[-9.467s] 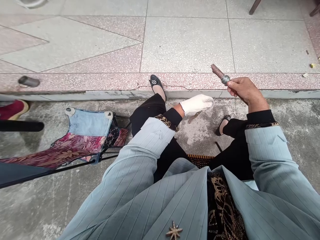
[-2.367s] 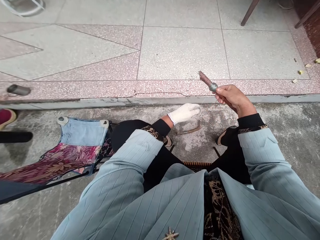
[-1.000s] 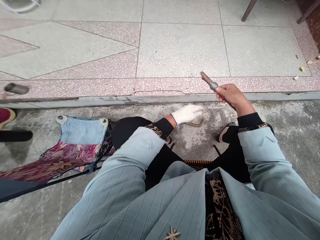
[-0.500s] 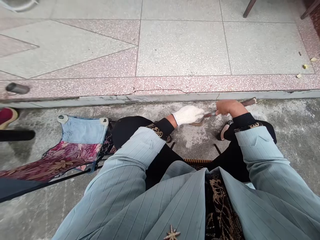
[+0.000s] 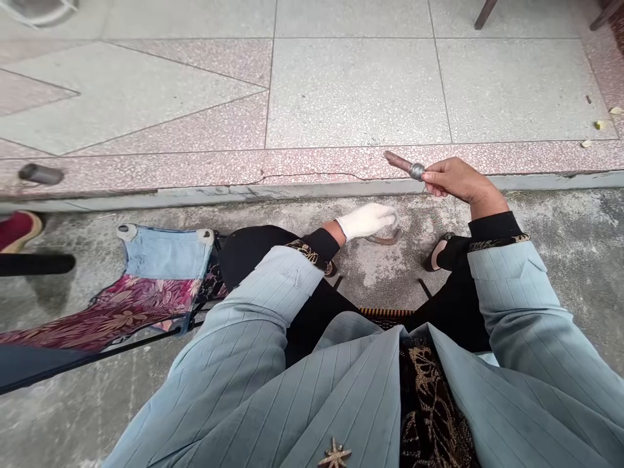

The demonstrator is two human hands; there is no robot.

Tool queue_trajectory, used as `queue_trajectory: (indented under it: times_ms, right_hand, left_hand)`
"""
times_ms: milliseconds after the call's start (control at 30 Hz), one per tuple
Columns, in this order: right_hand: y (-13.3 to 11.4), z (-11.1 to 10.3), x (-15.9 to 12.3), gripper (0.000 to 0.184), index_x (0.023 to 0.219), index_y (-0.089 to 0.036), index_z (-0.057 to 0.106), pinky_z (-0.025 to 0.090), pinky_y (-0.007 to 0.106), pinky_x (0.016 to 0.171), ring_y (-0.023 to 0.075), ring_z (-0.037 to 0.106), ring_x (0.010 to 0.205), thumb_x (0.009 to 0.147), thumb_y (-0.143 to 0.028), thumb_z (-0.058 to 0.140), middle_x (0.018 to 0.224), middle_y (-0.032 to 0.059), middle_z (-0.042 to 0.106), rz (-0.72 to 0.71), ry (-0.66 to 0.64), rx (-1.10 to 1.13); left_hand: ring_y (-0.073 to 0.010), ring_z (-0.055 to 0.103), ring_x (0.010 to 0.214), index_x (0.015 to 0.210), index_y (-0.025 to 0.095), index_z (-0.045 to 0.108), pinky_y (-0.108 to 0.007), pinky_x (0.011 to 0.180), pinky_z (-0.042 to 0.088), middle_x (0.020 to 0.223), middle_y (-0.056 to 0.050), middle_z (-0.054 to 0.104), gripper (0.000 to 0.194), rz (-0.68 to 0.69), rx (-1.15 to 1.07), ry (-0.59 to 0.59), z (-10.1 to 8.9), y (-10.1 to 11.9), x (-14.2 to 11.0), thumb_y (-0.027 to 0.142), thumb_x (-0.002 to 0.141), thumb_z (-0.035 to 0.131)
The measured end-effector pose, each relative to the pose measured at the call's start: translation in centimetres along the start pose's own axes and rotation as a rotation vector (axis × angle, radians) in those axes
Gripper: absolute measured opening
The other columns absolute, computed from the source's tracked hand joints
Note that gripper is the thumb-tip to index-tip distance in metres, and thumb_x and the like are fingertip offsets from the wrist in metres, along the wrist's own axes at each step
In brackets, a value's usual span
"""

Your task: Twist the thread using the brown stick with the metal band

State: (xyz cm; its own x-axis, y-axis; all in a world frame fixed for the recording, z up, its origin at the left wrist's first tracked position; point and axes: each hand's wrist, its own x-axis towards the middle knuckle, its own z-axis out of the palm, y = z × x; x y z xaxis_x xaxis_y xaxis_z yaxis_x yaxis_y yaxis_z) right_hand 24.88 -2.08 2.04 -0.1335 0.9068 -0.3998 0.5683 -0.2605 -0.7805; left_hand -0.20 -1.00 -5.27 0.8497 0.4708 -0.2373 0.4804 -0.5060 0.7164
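Note:
My left hand [image 5: 368, 221], in a white knitted glove, is closed on a curved, brownish-grey strip [image 5: 389, 240] low over the concrete. Most of that strip is hidden under the glove, so its kind is unclear. Up and to the right, my bare right hand [image 5: 453, 179] pinches a short brown stick [image 5: 398, 160] with silvery wire [image 5: 416, 171] wound around it. The stick's free end points up and left, in front of the pink step edge. A thin strand of wire seems to hang below the coil.
A raised terrazzo step [image 5: 316, 170] runs across in front of me. To the left are a folding chair [image 5: 163, 253] with denim and floral cloth, a dark cylinder [image 5: 41, 173] on the step and a red shoe [image 5: 19, 231]. Chair legs [image 5: 486, 13] stand at the upper right.
My right hand has lifted away from the left, up and outward, and the wire-wound stick has swung round to point up-left. My left hand stays nearly in place, still on the curved strip.

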Motion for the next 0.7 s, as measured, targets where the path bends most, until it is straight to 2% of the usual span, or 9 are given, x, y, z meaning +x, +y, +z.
queue_trajectory:
  times_ms: [167,333,433,533,633,700]
  right_hand:
    - [0.8,1.1,1.2,0.032,0.072,-0.013,0.067,0.039,0.027,0.059,0.0121,0.051,0.052,0.091,-0.038,0.060,0.056,0.0031,0.059,0.084,0.122,-0.195]
    - [0.2,1.8,2.0,0.033,0.086,-0.011,0.075,0.042,0.029,0.068,0.0181,0.062,0.065,0.092,-0.038,0.058,0.067,0.0074,0.067,0.184,0.070,-0.508]
    - [0.1,2.4,2.3,0.032,0.090,-0.011,0.076,0.043,0.032,0.072,0.0237,0.066,0.077,0.093,-0.038,0.058,0.072,0.0117,0.070,0.243,-0.068,-0.737]
    - [0.4,3.3,2.2,0.030,0.077,-0.013,0.073,0.043,0.035,0.070,0.0238,0.065,0.071,0.091,-0.037,0.063,0.068,0.0128,0.068,0.301,-0.333,-0.874]
    - [0.7,4.2,2.0,0.039,0.059,-0.016,0.064,0.042,0.034,0.064,0.0180,0.057,0.056,0.089,-0.040,0.064,0.059,0.0083,0.062,0.291,-0.625,-0.841]
    - [0.7,4.5,1.9,0.039,0.058,-0.017,0.061,0.041,0.032,0.062,0.0141,0.051,0.052,0.088,-0.041,0.065,0.056,0.0041,0.059,0.217,-0.755,-0.699]
  left_hand:
    - [-0.0152,0.062,0.079,0.096,0.017,0.069,-0.025,0.075,0.042,0.093,-0.003,0.072,0.033,0.113,-0.014,-0.090,0.3,0.7,0.4,0.033,0.097,0.040]
    - [-0.0171,0.062,0.079,0.099,0.018,0.069,-0.027,0.070,0.039,0.094,-0.005,0.072,0.036,0.082,0.174,-0.086,0.8,0.1,0.6,0.037,0.099,0.039]
    - [-0.0181,0.062,0.079,0.100,0.019,0.070,-0.028,0.068,0.037,0.093,-0.006,0.072,0.038,0.079,0.252,-0.101,1.2,0.1,0.5,0.038,0.100,0.037]
    - [-0.0197,0.063,0.080,0.104,0.021,0.070,-0.029,0.066,0.036,0.092,-0.006,0.072,0.038,0.059,0.321,-0.093,1.0,0.3,0.3,0.040,0.101,0.037]
    - [-0.0211,0.065,0.083,0.112,0.022,0.069,-0.029,0.066,0.035,0.096,-0.006,0.073,0.038,-0.015,0.367,-0.035,0.1,0.5,0.2,0.040,0.100,0.038]
    - [-0.0214,0.066,0.086,0.116,0.021,0.068,-0.029,0.068,0.038,0.100,-0.007,0.074,0.038,-0.058,0.355,0.025,-0.6,0.5,0.0,0.039,0.100,0.038]
